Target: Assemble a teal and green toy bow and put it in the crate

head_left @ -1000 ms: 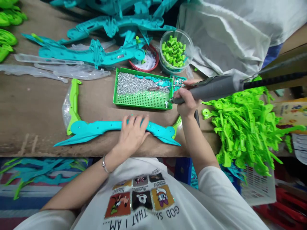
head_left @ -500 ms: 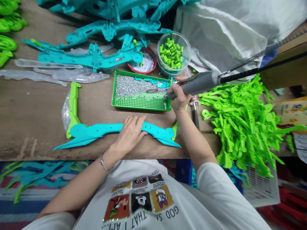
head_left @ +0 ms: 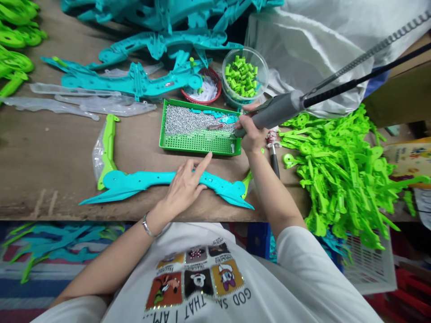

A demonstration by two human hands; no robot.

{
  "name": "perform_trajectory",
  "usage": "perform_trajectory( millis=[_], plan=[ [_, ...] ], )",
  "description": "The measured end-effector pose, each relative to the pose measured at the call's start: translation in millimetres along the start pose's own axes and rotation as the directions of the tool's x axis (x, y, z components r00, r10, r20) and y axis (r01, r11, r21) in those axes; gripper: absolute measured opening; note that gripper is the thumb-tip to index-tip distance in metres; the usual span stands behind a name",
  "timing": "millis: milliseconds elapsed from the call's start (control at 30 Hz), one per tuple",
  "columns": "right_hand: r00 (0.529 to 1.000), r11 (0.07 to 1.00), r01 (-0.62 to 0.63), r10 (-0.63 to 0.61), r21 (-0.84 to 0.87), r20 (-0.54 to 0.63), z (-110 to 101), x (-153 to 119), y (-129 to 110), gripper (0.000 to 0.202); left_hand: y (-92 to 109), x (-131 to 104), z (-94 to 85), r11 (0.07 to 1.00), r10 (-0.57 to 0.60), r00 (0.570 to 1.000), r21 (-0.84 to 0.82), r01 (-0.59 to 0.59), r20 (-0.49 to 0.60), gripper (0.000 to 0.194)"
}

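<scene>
Across the table's near side lies a long turquoise plastic bow-shaped part [head_left: 148,178], with lime green pieces at both ends. My left hand [head_left: 183,184] lies over its middle, index finger stretched out, the other fingers bent over the far edge and the thumb at the near edge. My right hand [head_left: 251,134] is closed around a grey electric screwdriver [head_left: 278,111], tilted with its lower end over the right end of a green perforated tray [head_left: 202,146]. Small silver screws [head_left: 188,121] fill the tray's far part, with turquoise bits and a small red-handled tool [head_left: 215,127]. The screwdriver's tip is hidden.
A coiled spring [head_left: 363,58] and black cord run up right from the screwdriver. Lime green parts [head_left: 336,175] are heaped at right, beside a black-handled tool [head_left: 274,162]. Behind the tray stand a clear tub [head_left: 262,92], a red basket [head_left: 198,99] and turquoise parts [head_left: 134,80].
My left index finger has lifted and stretched out toward the tray. The view has shifted slightly; the bow-shaped part and my right hand with the screwdriver stay nearly in place.
</scene>
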State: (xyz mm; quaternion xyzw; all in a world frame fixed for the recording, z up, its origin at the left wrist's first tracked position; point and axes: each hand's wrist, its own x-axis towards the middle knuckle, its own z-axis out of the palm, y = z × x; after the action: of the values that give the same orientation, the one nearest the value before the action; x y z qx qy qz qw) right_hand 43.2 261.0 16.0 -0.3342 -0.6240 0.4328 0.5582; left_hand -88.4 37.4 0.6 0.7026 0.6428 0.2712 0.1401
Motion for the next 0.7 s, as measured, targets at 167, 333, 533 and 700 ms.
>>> perform_trajectory(
  millis=[167, 333, 533, 700],
  plan=[
    [1.0, 0.999, 0.029, -0.029, 0.02, -0.012, -7.1, -7.9, -30.2, 0.042, 5.7, 0.6, 0.2, 0.979, -0.077, 0.997, 0.188, 0.073, 0.016, 0.084],
    [0.999, 0.986, 0.032, -0.038, 0.165, 0.038, -24.5, -51.5, -84.4, 0.028, 6.2, 1.1, -1.5, 0.981, -0.129, 0.991, 0.149, 0.122, 0.036, 0.081],
    [0.999, 0.992, -0.012, 0.005, 0.128, 0.048, -52.4, -107.0, -113.7, 0.02, 7.4, 0.3, -5.3, 0.977, -0.181, 0.98, 0.127, 0.171, 0.077, 0.074],
    [0.999, 0.993, 0.024, -0.028, 0.116, 0.038, -62.2, -124.8, -107.5, 0.019, 11.9, 3.5, -11.1, 0.973, -0.172, 0.975, 0.178, 0.145, 0.144, 0.079]
  ],
)
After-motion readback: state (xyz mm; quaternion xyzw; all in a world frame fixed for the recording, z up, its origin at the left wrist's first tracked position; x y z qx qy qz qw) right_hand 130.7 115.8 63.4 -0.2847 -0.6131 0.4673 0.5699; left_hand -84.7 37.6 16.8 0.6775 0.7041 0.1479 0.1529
